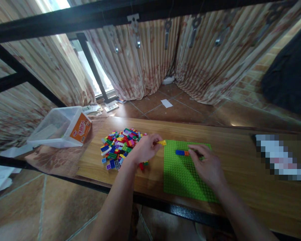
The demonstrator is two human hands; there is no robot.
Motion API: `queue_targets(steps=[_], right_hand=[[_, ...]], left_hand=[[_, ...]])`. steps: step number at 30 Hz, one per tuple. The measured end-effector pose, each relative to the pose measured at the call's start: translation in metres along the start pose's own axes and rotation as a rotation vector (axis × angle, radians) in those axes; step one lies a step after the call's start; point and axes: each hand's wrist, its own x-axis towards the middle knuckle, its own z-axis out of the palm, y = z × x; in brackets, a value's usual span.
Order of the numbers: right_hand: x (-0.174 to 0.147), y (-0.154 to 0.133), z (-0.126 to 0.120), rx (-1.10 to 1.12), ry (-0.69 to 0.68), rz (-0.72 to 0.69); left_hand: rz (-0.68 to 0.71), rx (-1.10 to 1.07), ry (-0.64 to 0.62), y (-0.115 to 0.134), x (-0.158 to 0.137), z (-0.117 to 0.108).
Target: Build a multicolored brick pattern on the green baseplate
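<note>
Head view | Left hand [146, 148] clamps a yellow brick [162, 142] in its fingers, one end left free | Right hand [208, 164] touches blue and orange bricks [180, 152] on the green baseplate [177, 177], perhaps steadying them; finger closure unclear | Brick pile [126, 142] handily near.

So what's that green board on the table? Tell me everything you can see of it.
The green board is a thin, roughly square sheet, plastic by its look, covered in rows of small round studs. It lies flat on the wooden table, near its front edge. A blue brick and an orange brick sit in line on its upper part. The right hand reaches over its right side, hiding part of it; whether the hand touches the board is unclear.
</note>
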Motion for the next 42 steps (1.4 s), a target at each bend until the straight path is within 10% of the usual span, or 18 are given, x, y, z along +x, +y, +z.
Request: queue_targets(steps=[16,42], right_hand=[[-0.005,-0.010,-0.007,0.145,-0.182,0.051],[0.005,0.034,-0.028,-0.116,-0.172,0.042]], left_hand=[[0.222,-0.030,0.039,0.025,0.009,0.071],[0.174,0.195,-0.027,0.022,0.011,0.080]])
